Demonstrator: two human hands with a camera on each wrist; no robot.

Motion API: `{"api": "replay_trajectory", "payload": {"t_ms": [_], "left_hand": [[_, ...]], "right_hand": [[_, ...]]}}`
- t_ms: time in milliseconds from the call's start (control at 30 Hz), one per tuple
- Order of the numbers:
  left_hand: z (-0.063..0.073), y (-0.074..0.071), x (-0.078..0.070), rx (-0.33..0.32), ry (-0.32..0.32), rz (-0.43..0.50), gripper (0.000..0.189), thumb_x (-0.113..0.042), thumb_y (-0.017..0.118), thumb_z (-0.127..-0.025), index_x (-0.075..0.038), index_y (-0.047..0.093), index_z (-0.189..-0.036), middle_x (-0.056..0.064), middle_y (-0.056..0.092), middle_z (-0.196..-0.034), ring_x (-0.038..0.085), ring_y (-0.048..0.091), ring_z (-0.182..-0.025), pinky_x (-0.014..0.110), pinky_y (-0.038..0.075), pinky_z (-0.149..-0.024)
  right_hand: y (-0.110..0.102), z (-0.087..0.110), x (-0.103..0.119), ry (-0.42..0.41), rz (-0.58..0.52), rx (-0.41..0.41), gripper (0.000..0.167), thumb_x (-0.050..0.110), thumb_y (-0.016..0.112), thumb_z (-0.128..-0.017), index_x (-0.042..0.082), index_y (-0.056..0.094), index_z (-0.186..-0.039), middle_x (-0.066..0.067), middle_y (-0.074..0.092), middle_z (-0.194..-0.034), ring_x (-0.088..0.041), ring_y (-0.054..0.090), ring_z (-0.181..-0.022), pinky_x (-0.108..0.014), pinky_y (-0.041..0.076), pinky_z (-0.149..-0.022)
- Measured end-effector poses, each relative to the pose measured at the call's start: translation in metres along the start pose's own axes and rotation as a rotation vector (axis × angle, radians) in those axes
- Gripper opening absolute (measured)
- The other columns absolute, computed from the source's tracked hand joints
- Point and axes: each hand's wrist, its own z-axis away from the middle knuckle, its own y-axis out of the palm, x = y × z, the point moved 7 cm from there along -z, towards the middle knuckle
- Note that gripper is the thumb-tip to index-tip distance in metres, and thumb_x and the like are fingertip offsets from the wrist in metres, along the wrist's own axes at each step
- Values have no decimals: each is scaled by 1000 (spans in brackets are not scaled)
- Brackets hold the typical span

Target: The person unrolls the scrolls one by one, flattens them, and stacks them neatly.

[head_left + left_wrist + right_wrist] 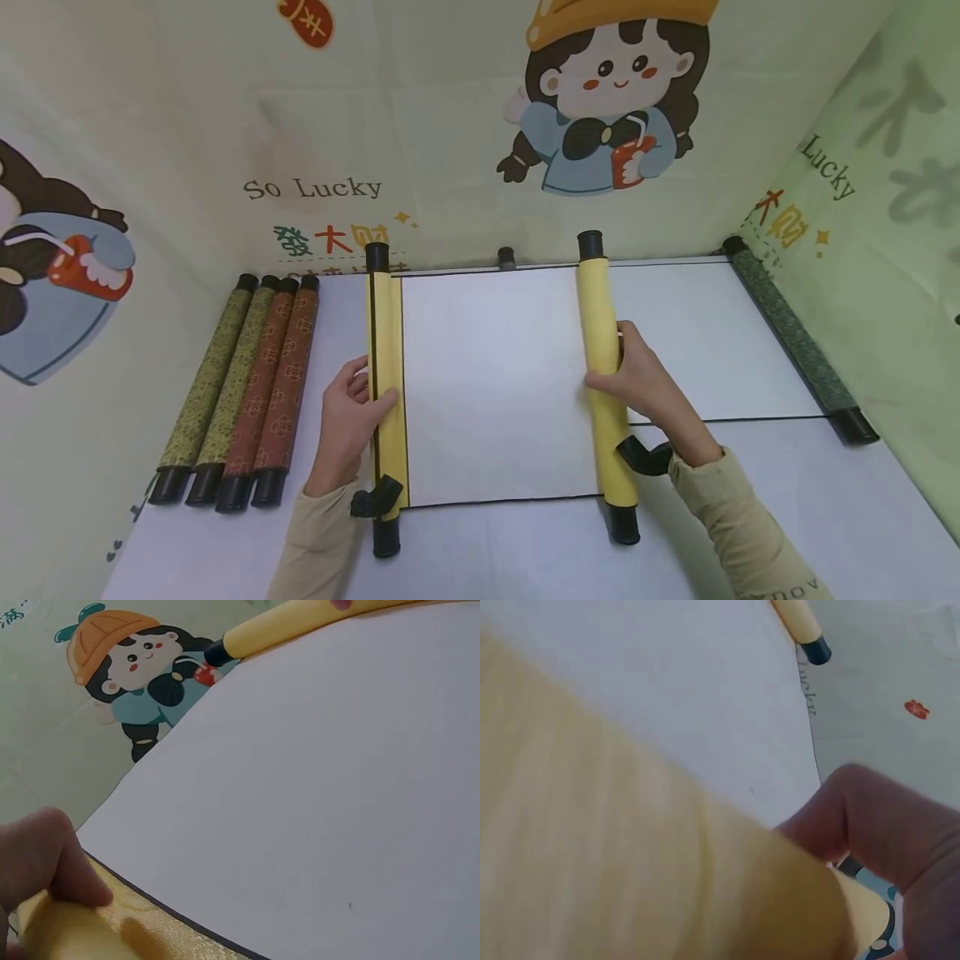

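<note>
A yellow hanging scroll lies partly unrolled, its white sheet [495, 375] spread between two rolled ends. My left hand [348, 417] grips the thin left roller [386, 333], thumb on top and fingers at its outer side. Around the thicker right roll [598, 317] curl the thumb and fingers of my right hand [637, 375]. Both rollers end in black knobs. In the left wrist view, my left hand [45, 855] holds the gold-patterned border [172, 922]. The yellow roll [630, 825] fills much of the right wrist view, with my right hand [870, 817] around its far end.
Two green rolled scrolls [206, 383] and two red ones [273, 392] lie side by side at the left. At the right a dark green scroll roll [798, 325] borders another white sheet [690, 333], partly behind my right arm. A printed cloth wall [450, 125] stands behind.
</note>
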Motion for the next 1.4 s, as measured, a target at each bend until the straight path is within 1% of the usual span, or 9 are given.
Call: {"api": "replay_trajectory", "payload": {"t_ms": [100,200,333,533,767,933,1067,1233,1400], "left_hand": [[0,-4,1,-19,-12,-5,58,1,65,-84,-9,51,-138,19,65,-122,14,67,-87,27,58,-69],[-1,-9,1,-32,-19,-11,55,-2,68,-84,-10,53,-136,19,65,-121,13,68,-84,28,59,-68],[-2,-11,0,-13,-12,-12,55,-5,73,-84,-9,54,-136,19,64,-121,11,69,-84,29,60,-69],[-2,-14,2,-6,-21,-13,58,-6,74,-83,-10,54,-137,14,61,-121,10,70,-85,31,60,-69],[0,-20,2,-20,-24,-31,58,-7,74,-84,-10,55,-138,12,58,-120,9,69,-86,29,60,-70],[1,-21,0,-10,-13,-5,57,-5,74,-84,-8,54,-138,12,57,-120,8,68,-86,29,60,-70],[1,-20,0,4,-20,3,57,-8,74,-86,-9,54,-138,13,57,-121,7,69,-83,29,60,-70],[1,-21,2,7,-39,-13,58,-11,76,-86,-10,54,-139,15,58,-122,6,68,-83,28,59,-69],[0,-22,6,7,-59,-45,64,-14,78,-84,-12,52,-142,14,58,-126,7,68,-85,28,59,-70]], "right_hand": [[-4,1,-1,14,25,-6,82,12,68,-82,-8,19,-145,-34,44,-136,-40,58,-102,-42,54,-78],[-8,2,-1,13,23,-5,83,13,69,-84,-8,18,-146,-34,42,-138,-41,58,-104,-44,55,-79],[-12,4,-1,5,4,-3,83,14,72,-86,-7,18,-146,-34,42,-139,-43,57,-108,-46,56,-81],[-18,5,-3,-10,-16,13,84,18,77,-85,-6,23,-144,-32,45,-137,-41,57,-111,-43,56,-82],[-26,6,-7,-9,-8,9,80,14,73,-87,-8,22,-144,-33,43,-136,-42,57,-110,-45,56,-81],[-31,8,-9,-3,-5,12,81,17,73,-87,-8,22,-145,-32,43,-135,-41,58,-106,-43,56,-79],[-34,8,-11,-5,12,16,82,17,74,-87,-9,22,-145,-32,45,-132,-41,57,-107,-43,55,-80],[-36,6,-15,-3,23,20,81,16,73,-88,-10,22,-145,-33,46,-131,-41,57,-108,-43,55,-81],[-36,3,-19,-3,24,28,78,14,72,-87,-13,23,-142,-33,47,-126,-39,58,-104,-40,54,-78]]}}
